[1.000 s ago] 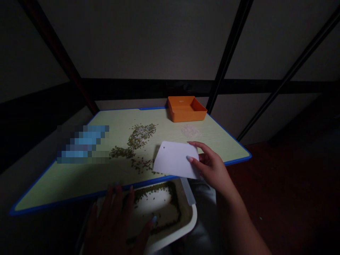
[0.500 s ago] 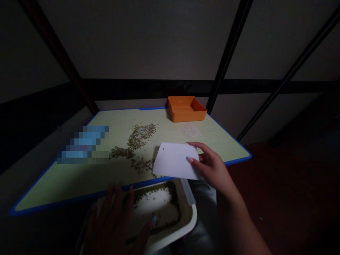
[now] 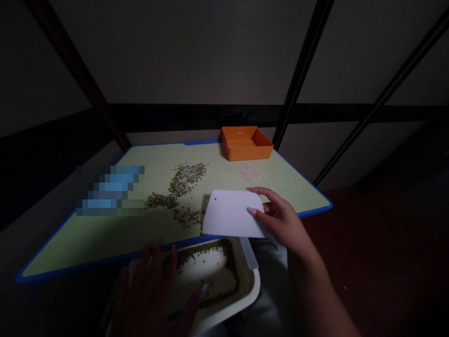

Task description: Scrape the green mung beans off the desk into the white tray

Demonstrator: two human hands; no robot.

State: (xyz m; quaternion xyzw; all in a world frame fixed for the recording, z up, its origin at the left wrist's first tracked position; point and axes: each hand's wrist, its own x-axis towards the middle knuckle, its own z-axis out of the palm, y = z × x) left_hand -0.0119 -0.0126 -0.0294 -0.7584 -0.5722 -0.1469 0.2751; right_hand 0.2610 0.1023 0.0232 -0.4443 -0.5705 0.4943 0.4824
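Note:
My right hand (image 3: pixel 280 217) pinches a white plastic scraper (image 3: pixel 233 213) at its right side, thumb on top. The scraper has a small hole near one corner and hovers over the table's near edge. Below that edge sits a white tub (image 3: pixel 255 290) with small green beans (image 3: pixel 229 260) along its inner sides. My left hand (image 3: pixel 149 285), dark in shadow, lies over the tub's left part, fingers and thumb spread apart; whether it touches the tub I cannot tell. Green beans mixed with whitish grains (image 3: pixel 187 178) lie scattered on the table, left of the scraper.
The pale green folding table (image 3: pixel 287 187) has a blue rim. An orange open box (image 3: pixel 247 152) stands at its back right, with a pile of whitish grains (image 3: pixel 251 173) before it. A blurred blue item (image 3: pixel 114 189) lies at the left. Panelled wall behind.
The scraper has tilted very slightly and its lower edge sits a little lower. My left hand stays over the tub; the beans and box look unchanged.

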